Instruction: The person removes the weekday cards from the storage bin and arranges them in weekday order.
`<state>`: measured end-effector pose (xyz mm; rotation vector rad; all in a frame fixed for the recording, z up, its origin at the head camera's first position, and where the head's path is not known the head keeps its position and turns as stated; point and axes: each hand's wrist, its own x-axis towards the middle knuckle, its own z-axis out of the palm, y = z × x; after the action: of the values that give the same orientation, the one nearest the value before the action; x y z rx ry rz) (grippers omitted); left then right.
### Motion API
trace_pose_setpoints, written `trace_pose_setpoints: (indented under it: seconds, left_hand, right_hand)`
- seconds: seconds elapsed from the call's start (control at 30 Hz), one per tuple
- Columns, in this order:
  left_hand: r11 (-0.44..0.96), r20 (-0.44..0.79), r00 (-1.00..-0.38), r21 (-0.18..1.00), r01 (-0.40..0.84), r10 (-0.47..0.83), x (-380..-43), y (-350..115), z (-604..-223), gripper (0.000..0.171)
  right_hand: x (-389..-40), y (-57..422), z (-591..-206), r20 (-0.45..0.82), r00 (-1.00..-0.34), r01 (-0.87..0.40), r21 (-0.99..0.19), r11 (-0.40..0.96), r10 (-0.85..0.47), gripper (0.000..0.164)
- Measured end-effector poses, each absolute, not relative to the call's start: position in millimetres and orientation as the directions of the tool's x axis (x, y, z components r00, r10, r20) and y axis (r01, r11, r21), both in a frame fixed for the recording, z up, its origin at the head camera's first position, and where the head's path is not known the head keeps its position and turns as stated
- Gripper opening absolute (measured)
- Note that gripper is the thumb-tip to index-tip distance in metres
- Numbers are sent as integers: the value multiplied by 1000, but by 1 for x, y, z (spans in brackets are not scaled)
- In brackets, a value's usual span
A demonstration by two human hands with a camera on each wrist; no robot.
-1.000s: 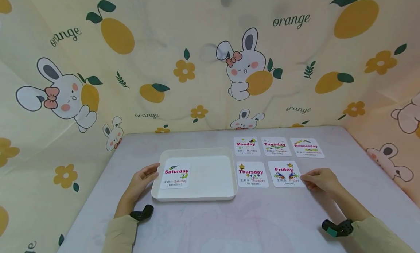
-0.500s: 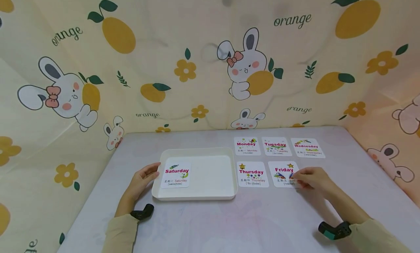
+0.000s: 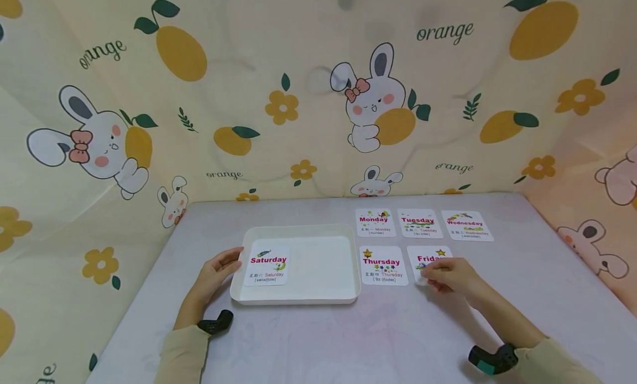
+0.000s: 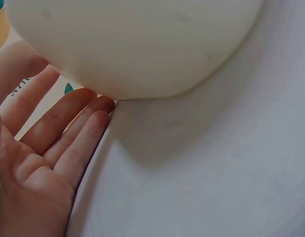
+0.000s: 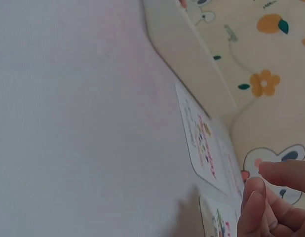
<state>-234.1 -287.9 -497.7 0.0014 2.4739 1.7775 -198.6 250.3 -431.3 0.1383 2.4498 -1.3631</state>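
Observation:
My left hand (image 3: 214, 278) rests at the left side of a white tray (image 3: 323, 298). In the left wrist view its relaxed fingers (image 4: 58, 123) touch the tray's outer wall (image 4: 137, 54). A Saturday card (image 3: 267, 265) lies inside the tray at its left end. My right hand (image 3: 454, 279) hovers over the Friday card (image 3: 429, 253), covering its lower right part. In the right wrist view a gap shows between thumb and fingertips, and nothing is held. The Thursday card (image 3: 383, 265) lies between the Friday card and the tray.
Behind, the Monday card (image 3: 375, 223), Tuesday card (image 3: 420, 223) and Wednesday card (image 3: 468, 226) form a row on the white table (image 3: 308, 345). A patterned cloth (image 3: 298, 52) with rabbits and oranges hangs along the back and sides.
My right hand has moved left from the Friday card's right edge to over its lower part. The left hand, tray and cards have stayed in place.

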Motion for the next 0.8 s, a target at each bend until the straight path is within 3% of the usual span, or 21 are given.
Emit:
trace_pose_setpoints:
  seconds: [0.8]
  left_hand:
    - [342, -86, -995, 938, -64, 51, -235, -289, -498, 55]
  right_hand:
    - [-198, 204, -425, -320, -928, 198, -858, 474, -192, 33]
